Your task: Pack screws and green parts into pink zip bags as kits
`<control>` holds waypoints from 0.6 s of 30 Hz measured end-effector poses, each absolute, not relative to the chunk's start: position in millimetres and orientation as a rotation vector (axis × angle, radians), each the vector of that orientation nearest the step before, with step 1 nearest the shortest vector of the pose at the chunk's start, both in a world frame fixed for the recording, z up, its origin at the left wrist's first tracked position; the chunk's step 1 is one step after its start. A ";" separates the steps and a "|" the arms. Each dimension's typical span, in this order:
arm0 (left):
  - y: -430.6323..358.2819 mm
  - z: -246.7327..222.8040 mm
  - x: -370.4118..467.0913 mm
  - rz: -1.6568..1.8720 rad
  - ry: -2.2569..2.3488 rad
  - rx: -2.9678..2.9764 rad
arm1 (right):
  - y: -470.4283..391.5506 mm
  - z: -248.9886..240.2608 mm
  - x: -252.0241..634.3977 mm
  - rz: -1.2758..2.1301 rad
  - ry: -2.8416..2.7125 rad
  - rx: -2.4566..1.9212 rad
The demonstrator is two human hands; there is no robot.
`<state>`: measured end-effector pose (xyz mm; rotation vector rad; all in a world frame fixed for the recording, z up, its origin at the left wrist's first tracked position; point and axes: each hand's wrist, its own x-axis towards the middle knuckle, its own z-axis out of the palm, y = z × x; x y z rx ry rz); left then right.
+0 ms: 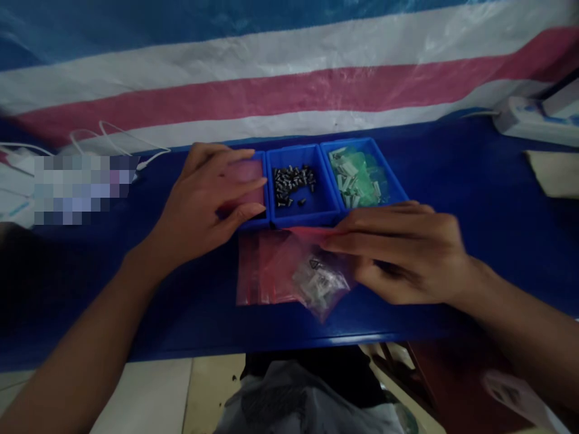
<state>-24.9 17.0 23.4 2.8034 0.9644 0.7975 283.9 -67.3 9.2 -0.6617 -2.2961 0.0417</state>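
Three blue bins stand side by side on the blue table. My left hand [210,196] is over the left bin [266,205], fingers apart, above the pink material [246,181] inside. Small black screws [289,181] lie in the middle bin [305,216]. The right bin [398,187] holds silvery pieces and green plastic bags [364,178]. In front of the bins, my right hand [398,253] pinches the top edge of a clear pinkish bag [321,283] with light-coloured parts in it. Beneath and left of that bag lie red-pink plastic bags [271,271].
White cables [122,144] and a blurred-out item [81,190] are at the left. A white power strip [534,120] stands at the back right, near a beige item [554,172]. The table's front edge [271,348] runs below the bags.
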 end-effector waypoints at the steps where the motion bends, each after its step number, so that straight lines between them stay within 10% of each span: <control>1: 10.9 24.9 -19.8 0.855 0.870 2.738 | -69.5 11.9 284.5 0.027 -2.231 -0.624; 18: -14.6 50.9 6.2 1.146 0.744 1.448 | -70.2 21.7 273.1 0.547 -1.412 -0.810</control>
